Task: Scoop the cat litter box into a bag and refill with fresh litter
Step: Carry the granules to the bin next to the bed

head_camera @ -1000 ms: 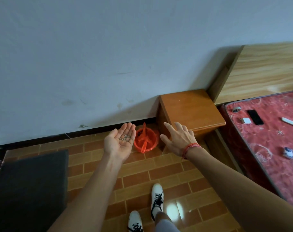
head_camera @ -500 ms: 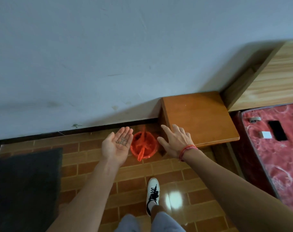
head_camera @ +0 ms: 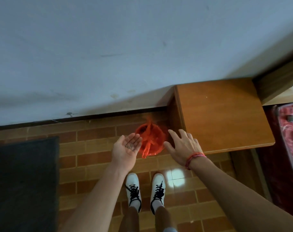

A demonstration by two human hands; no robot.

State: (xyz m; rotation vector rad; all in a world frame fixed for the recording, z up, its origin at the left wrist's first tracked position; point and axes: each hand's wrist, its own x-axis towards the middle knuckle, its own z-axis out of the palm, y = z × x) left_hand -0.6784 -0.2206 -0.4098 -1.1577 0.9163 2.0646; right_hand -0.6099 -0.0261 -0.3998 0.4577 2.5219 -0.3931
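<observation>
Now, just left of the red bag-lined bin [head_camera: 150, 141], the fingers [head_camera: 137, 139] of the left hand [head_camera: 125, 150] are being held loosely cupped, palm up. A small pinch of grey litter granules [head_camera: 130, 146] is being carried in the hollow rather than gripped. Just right of the bin, the right hand [head_camera: 182, 148] is being held palm down, fingers spread and holding nothing, with a red wristband [head_camera: 195, 158] being worn at the wrist. Compared with a second ago, both hands are being brought closer to the bin. The white shoes [head_camera: 133, 185], one trailing a moment earlier, are now being planted side by side directly in front of it. A wooden cabinet [head_camera: 222, 114] is being shown hard against the bin's right, and a dark mat [head_camera: 23, 181] well to its left. Stray litter, it appears, is being delivered to the bag, and the tipping is not yet done. No litter box is being shown anywhere near the bin.
</observation>
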